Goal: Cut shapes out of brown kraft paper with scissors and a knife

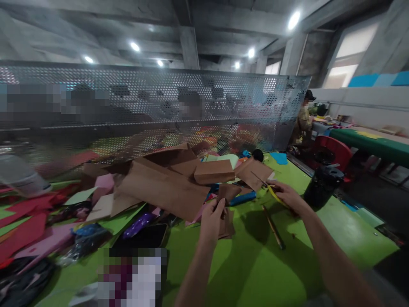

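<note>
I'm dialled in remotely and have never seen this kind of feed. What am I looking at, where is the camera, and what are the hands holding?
There is no machine here: a person works with two bare hands, and the single picture comes from a camera worn on the head, looking forward and down. The left hand pinches a small brown paper piece. The right hand holds a yellow-handled tool, probably scissors, though blur hides the details. Both are over a green table. A dark stick-like tool lies between the hands. Behind them sit big brown paper sheets and a brown box; coloured paper scraps lie to the left. A perforated metal screen closes off the back, and another person works at the far right.
</note>
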The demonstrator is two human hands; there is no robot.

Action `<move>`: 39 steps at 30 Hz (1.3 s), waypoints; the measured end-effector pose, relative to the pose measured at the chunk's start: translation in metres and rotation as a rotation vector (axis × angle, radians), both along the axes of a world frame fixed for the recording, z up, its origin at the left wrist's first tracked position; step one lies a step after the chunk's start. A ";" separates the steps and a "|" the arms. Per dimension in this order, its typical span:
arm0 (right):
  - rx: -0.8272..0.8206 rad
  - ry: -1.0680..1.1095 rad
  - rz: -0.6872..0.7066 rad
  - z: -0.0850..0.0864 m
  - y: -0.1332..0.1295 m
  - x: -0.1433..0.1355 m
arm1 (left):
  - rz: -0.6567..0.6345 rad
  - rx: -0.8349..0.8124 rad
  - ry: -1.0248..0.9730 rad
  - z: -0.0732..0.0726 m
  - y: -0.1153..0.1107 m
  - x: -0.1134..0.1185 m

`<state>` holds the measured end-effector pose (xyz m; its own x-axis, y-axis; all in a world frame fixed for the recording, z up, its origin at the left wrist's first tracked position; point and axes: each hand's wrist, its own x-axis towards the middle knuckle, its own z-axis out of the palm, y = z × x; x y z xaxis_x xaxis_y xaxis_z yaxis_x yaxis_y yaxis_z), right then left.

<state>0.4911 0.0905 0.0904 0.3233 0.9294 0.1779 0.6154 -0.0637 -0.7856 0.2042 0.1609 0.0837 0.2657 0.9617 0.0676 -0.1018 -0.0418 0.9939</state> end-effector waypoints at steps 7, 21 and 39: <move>0.074 0.719 0.277 0.002 -0.012 -0.047 | 0.057 0.021 0.042 0.012 -0.002 -0.005; -0.055 0.475 0.553 0.020 -0.028 -0.076 | 0.086 0.062 0.082 0.016 -0.005 -0.006; -0.065 0.416 0.619 0.024 -0.025 -0.080 | 0.041 0.176 0.143 0.014 -0.001 -0.006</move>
